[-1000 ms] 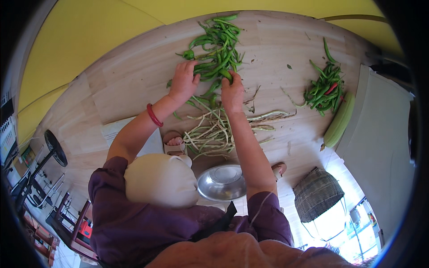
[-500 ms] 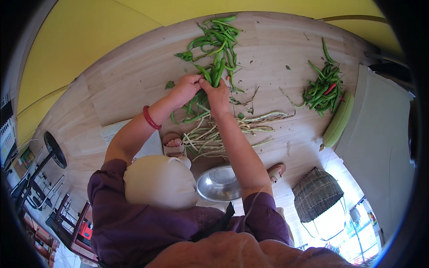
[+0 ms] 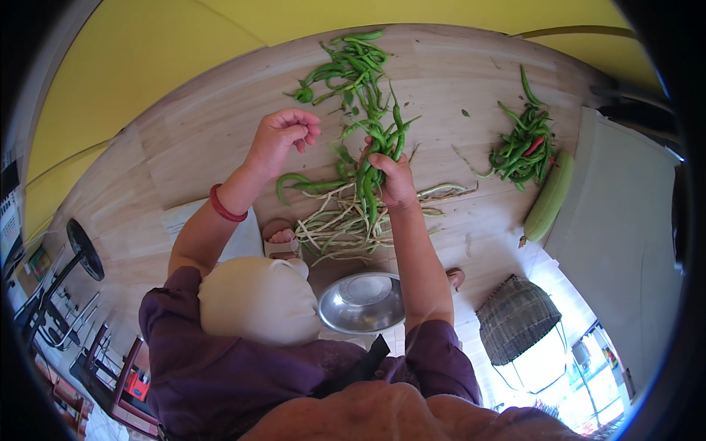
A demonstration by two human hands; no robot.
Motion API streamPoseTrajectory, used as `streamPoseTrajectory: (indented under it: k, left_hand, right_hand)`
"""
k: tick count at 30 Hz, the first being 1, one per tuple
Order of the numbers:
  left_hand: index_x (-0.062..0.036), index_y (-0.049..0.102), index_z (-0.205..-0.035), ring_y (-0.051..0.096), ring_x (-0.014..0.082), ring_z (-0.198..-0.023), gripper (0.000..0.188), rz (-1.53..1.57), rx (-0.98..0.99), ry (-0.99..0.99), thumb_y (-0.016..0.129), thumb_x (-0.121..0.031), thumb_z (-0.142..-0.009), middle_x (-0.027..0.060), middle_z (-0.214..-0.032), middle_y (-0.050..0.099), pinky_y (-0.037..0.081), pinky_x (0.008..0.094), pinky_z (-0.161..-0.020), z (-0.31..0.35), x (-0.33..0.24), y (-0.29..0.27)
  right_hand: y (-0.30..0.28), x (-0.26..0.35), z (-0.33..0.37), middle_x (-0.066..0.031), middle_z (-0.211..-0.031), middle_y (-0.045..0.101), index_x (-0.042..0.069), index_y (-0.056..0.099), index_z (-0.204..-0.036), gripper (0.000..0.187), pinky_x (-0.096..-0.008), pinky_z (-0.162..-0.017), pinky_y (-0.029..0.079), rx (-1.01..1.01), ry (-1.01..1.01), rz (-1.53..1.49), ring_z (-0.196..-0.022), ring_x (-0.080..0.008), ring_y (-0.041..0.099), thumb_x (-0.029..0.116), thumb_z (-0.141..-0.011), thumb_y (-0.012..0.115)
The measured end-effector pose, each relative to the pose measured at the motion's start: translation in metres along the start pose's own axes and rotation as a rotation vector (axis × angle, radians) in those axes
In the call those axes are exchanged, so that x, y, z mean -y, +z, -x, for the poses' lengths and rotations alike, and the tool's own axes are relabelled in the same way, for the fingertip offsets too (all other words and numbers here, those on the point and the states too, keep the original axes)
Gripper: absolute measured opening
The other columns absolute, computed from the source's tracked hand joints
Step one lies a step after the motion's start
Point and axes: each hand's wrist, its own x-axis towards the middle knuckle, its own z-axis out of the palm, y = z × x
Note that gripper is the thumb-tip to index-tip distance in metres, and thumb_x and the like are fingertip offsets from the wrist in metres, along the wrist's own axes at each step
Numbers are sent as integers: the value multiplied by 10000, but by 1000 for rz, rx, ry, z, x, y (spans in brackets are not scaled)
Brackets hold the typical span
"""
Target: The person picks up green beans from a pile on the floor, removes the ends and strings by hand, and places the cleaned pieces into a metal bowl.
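Note:
My right hand (image 3: 393, 177) is closed around a bunch of long green chili peppers (image 3: 365, 180), whose tips stick out above and below the fingers. My left hand (image 3: 283, 136) hovers to the left of the bunch, fingers loosely bent and apart, with nothing visible in them. Beyond both hands lies a loose pile of green peppers (image 3: 358, 59) on the wooden floor. A few more peppers (image 3: 294, 178) rest below the left hand. Nearer me, pale long beans (image 3: 331, 228) are spread out, partly behind my right forearm.
On the right are a second heap of peppers (image 3: 522, 151) with a red one, and a long pale green gourd (image 3: 550, 197) beside a grey panel (image 3: 621, 220). Close to me stand a metal basin (image 3: 346, 320) and a dark woven basket (image 3: 517, 320). A yellow surface (image 3: 353, 13) borders the far side.
My hands have parted: the left moved left, off the peppers. My right hand moved right and nearer me, carrying the bunch of green peppers.

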Motion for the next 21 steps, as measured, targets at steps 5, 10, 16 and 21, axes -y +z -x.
streamPoseTrajectory:
  k: [5,10,16,21]
  left_hand:
    - [-17,616,-945,587,123,-756,194,-25,36,-46,504,15,-791,42,-876,624,467,236,-618,-6,14,22]
    - [-47,614,-971,583,157,-811,231,-594,123,155,517,26,-775,68,-904,619,467,272,-681,-19,46,26]
    - [-70,616,-953,536,264,-861,293,-1313,129,720,555,15,-680,95,-909,538,460,356,-723,-36,56,28]
    - [-70,595,-890,500,280,-897,222,-1584,184,729,578,-47,-670,105,-917,503,439,362,-749,-54,51,34]
  right_hand:
    - [-15,5,20,-47,-850,553,47,518,-1089,397,-292,-631,466,99,32,-175,-759,-173,548,103,-711,626]
    - [-42,40,47,-40,-848,546,100,510,-1104,429,-317,-646,478,23,-78,-209,-799,-171,546,170,-710,664]
    - [-159,147,75,-12,-857,592,99,551,-1081,300,-294,-694,491,-385,-377,-84,-766,-149,577,115,-789,616]
    - [-235,226,83,-61,-1023,608,62,576,-1061,262,-390,-775,496,-787,-476,-62,-932,-226,573,150,-818,618]
